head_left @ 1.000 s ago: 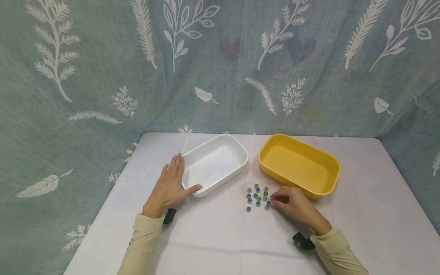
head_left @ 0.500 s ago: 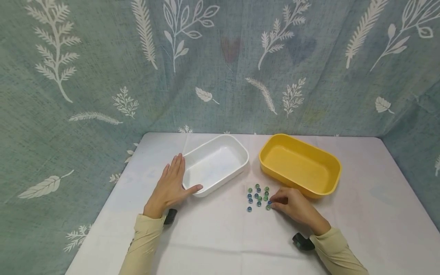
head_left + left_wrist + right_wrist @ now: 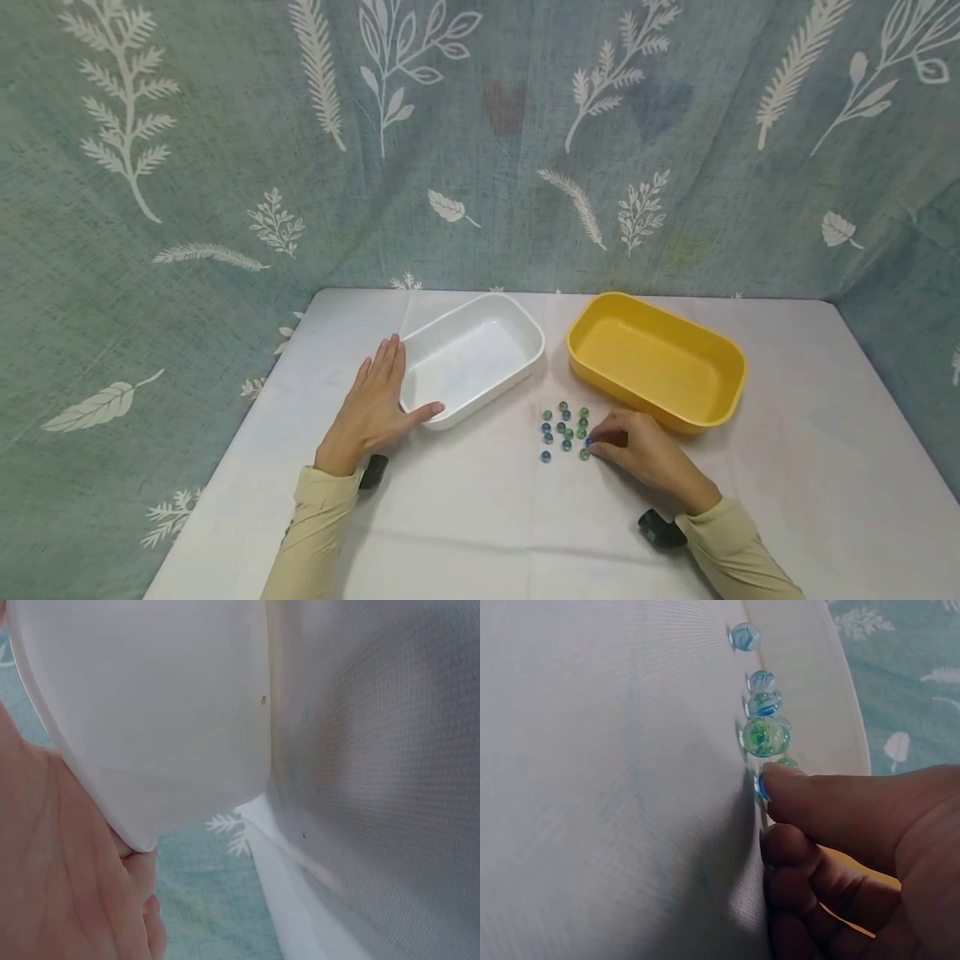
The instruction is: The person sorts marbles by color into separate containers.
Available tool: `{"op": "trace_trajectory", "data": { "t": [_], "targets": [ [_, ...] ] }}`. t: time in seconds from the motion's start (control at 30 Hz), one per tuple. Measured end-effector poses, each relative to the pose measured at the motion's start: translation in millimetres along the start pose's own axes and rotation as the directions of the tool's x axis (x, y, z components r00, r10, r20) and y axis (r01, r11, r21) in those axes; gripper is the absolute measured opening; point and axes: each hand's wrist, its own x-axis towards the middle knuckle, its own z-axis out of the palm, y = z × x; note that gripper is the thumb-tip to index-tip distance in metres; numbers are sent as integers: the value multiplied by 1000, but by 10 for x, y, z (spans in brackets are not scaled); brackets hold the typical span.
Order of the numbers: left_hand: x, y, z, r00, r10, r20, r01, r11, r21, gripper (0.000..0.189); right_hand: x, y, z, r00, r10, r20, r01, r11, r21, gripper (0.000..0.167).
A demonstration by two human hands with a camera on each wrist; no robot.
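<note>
A white tray (image 3: 471, 358) stands at the left, its inside bare. My left hand (image 3: 367, 412) rests against its left end, fingers straight along the rim and thumb spread at the near corner. The left wrist view shows the palm (image 3: 60, 855) beside the tray's wall (image 3: 150, 712). Blue and green glass marbles (image 3: 566, 445) lie loose in a cluster right of the tray. My right hand (image 3: 648, 454) is at the cluster's right side, pinching a blue marble (image 3: 762, 786) between thumb and forefinger, low by the cloth. The thumb partly hides that marble; a green marble (image 3: 765, 736) lies close by.
A yellow tray (image 3: 656, 358) stands behind my right hand, with nothing inside. White cloth (image 3: 465, 508) covers the table. A leaf-patterned fabric (image 3: 480, 167) hangs behind it. A dark wrist camera (image 3: 662, 529) sits under my right wrist, another (image 3: 372, 472) by the left.
My right thumb and forefinger have closed on the blue marble at the cluster's right edge. The left hand and both trays stay put; the whole view drifts slightly.
</note>
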Motion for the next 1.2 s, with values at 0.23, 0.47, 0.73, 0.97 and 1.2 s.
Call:
{"op": "trace_trajectory", "data": {
  "t": [0.23, 0.47, 0.73, 0.97, 1.2],
  "targets": [
    [-3, -13, 6, 1000, -8, 15, 8, 1000, 8, 125, -1, -6, 22, 1000, -3, -15, 2, 1000, -11, 8],
    [-21, 4, -14, 1000, -8, 11, 8, 1000, -2, 125, -5, -37, -1, 1000, -4, -24, 4, 1000, -4, 7],
    [-11, 3, -13, 1000, -10, 17, 10, 1000, 1, 125, -16, -72, -15, 998, -20, -54, 22, 999, 32, 9],
    [-14, -6, -1, 1000, -6, 15, 6, 1000, -5, 124, -19, -133, -57, 992, -83, -97, 89, 994, 62, 8],
    [-16, -8, -3, 1000, -13, 14, 13, 1000, -11, 125, 31, -229, -135, 987, -101, -122, 112, 990, 88, 10]
  ]
}}
